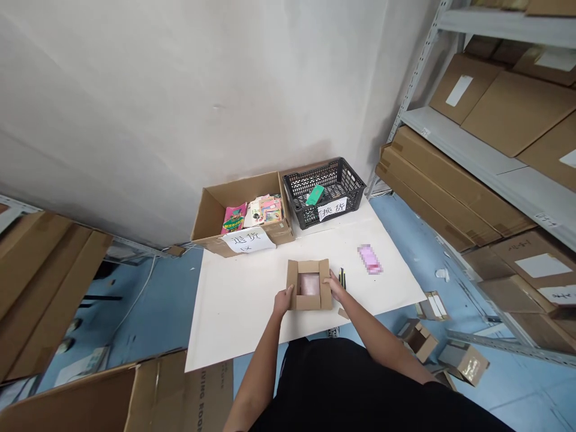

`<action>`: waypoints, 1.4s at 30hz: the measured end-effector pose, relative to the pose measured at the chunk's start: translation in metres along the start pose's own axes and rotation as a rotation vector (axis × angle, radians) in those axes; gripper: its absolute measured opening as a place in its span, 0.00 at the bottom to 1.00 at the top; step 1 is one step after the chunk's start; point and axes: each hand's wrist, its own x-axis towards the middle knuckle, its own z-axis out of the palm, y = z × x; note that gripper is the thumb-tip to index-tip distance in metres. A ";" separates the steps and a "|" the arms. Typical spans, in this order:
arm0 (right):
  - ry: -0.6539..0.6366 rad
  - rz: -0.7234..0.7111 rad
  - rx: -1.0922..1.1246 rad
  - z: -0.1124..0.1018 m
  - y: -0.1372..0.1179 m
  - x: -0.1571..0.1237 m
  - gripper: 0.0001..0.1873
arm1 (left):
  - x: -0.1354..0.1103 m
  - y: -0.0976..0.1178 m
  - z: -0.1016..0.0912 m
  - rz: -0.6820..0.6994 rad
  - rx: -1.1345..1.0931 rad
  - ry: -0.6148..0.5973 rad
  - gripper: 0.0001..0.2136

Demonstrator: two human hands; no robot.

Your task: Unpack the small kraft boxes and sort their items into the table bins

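Observation:
A small open cardboard box [309, 266] sits on the white table [234, 306] in front of me, flaps spread, with a pinkish item [309, 283] inside. My left hand [282, 300] grips the box's left flap with curled fingers. My right hand [335, 285] holds the right flap the same way. A dark pen-like tool [342, 277] lies just right of my right hand. A blurred pink object [369, 259] lies farther right on the table.
At the table's back stand a cardboard box [211, 211] of colourful booklets with a paper label and a black plastic crate [345, 181] holding a green item. Shelves with flat cartons [450, 186] rise at right. Small boxes [420, 337] lie on the blue floor; large cartons [40, 270] at left.

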 end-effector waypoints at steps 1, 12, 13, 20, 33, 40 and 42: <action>-0.012 -0.032 0.077 0.000 0.007 -0.003 0.43 | -0.002 -0.002 0.002 -0.019 -0.015 0.019 0.28; 0.037 -0.490 -0.544 0.004 -0.008 -0.014 0.27 | -0.011 0.037 0.022 0.311 0.338 0.193 0.18; 0.012 -0.494 -0.585 0.006 -0.013 -0.013 0.26 | -0.014 0.040 0.025 0.304 0.349 0.176 0.16; 0.000 -0.385 -0.647 0.017 -0.036 -0.003 0.40 | -0.034 0.025 0.029 0.343 0.147 0.058 0.16; -0.065 -0.090 -0.710 0.007 -0.073 0.066 0.46 | -0.046 0.008 0.061 0.461 0.229 0.081 0.17; 0.147 -0.445 -0.693 0.029 -0.059 0.026 0.40 | -0.064 -0.006 0.082 0.526 0.327 0.173 0.08; 0.051 -0.579 -0.672 0.045 -0.053 0.011 0.35 | -0.070 -0.016 0.086 0.508 0.314 0.184 0.10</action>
